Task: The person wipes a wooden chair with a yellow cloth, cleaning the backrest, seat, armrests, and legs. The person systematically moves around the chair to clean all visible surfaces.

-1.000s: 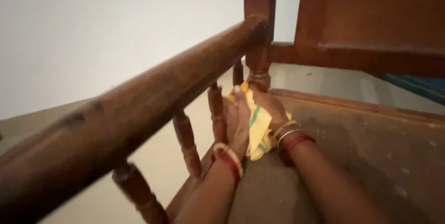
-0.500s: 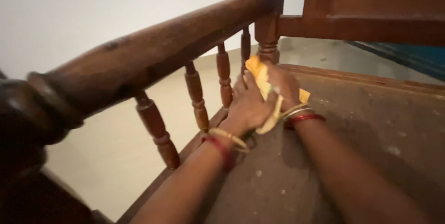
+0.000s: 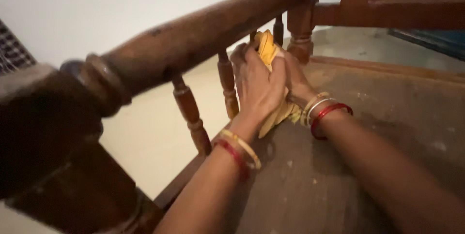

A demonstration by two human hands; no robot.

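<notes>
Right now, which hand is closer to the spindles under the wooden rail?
Left. The left hand sits right beside the nearest spindle, gripping the yellow cloth. The right hand is on the cloth's far side, farther from that row.

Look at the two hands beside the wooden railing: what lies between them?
In the head view, a bunched yellow cloth lies between the left hand and the right hand; both press against it, next to a turned spindle.

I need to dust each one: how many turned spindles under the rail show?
4. One left of the hands, one beside the left hand, one mostly behind the yellow cloth, one near the corner post. Others may be hidden.
</notes>
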